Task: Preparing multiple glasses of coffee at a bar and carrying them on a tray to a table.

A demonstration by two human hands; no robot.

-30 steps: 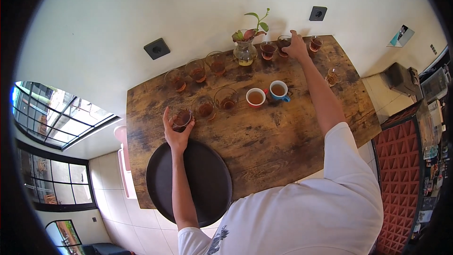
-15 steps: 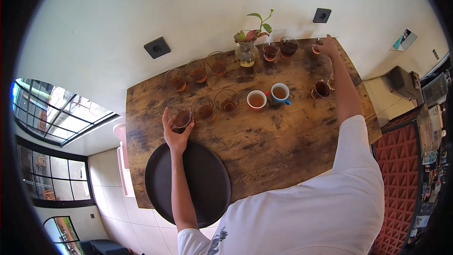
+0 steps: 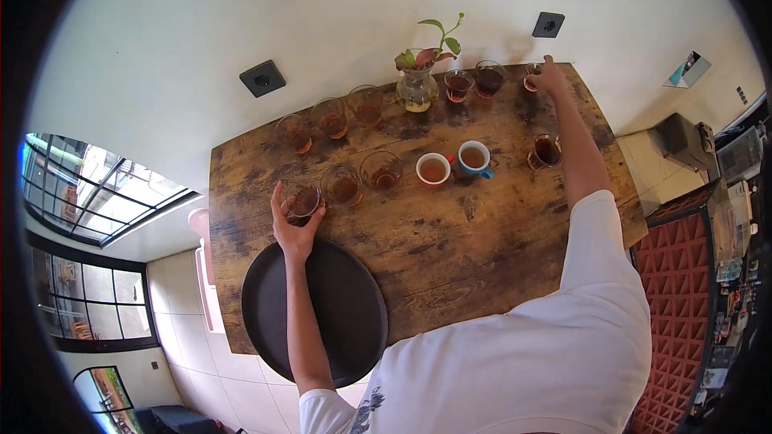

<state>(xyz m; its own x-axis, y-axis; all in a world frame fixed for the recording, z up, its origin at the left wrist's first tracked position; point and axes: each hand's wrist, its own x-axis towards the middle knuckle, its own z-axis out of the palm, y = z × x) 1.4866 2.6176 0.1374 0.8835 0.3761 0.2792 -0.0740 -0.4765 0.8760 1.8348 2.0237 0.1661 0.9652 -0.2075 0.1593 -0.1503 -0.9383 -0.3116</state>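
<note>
My left hand is curled round a clear glass of reddish-brown drink at the front left of the wooden table. My right arm stretches to the far right corner, where my right hand grips a small glass of dark drink. Beside the right forearm stands a dark-filled glass; the arm covers what is to its right. Two more glasses, a front one and its neighbour, continue the row from my left hand. A red-handled cup and a blue cup hold brown drink.
A round dark tray overhangs the front left edge under my left forearm. Along the wall stand several filled glasses, a glass vase with a plant, and two darker drinks. Wall sockets sit above.
The view has shifted slightly. My right hand and its small glass have moved a little left, and my right arm now hides a glass at the right edge. The left hand keeps its grip.
</note>
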